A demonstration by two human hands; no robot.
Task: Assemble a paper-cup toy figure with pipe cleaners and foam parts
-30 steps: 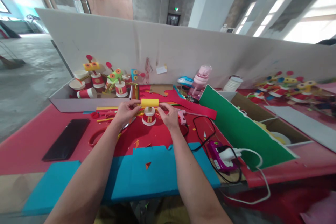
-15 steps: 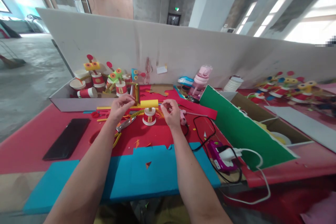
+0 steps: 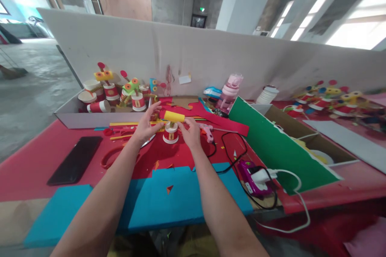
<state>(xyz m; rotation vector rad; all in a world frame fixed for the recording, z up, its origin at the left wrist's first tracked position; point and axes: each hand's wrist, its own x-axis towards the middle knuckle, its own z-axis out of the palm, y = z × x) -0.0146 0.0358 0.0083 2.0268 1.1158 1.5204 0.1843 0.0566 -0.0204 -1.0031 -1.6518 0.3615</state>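
Observation:
A small red-and-white paper cup (image 3: 170, 134) stands on the red table sheet (image 3: 187, 152), with a yellow paper roll (image 3: 174, 117) lying tilted across its top. My left hand (image 3: 148, 125) is just left of the roll, its fingers spread and stretched up towards the roll's left end. Hard against the cup's right side is my right hand (image 3: 190, 130), fingers curled in a pinch just under the roll's right end. What they pinch is hidden.
A white box (image 3: 90, 119) of finished cup figures sits behind left, with a black phone (image 3: 75, 160) nearer. Blue foam sheets (image 3: 181, 196) lie near me. A pink glue gun (image 3: 206, 131), cables, a purple plug block (image 3: 252, 176), a green board (image 3: 277, 148) and a pink bottle (image 3: 229, 92) are at right.
The yellow roll has tilted, its right end lower. My left hand has opened and come back to the roll's left end. My right hand has closed in against the cup.

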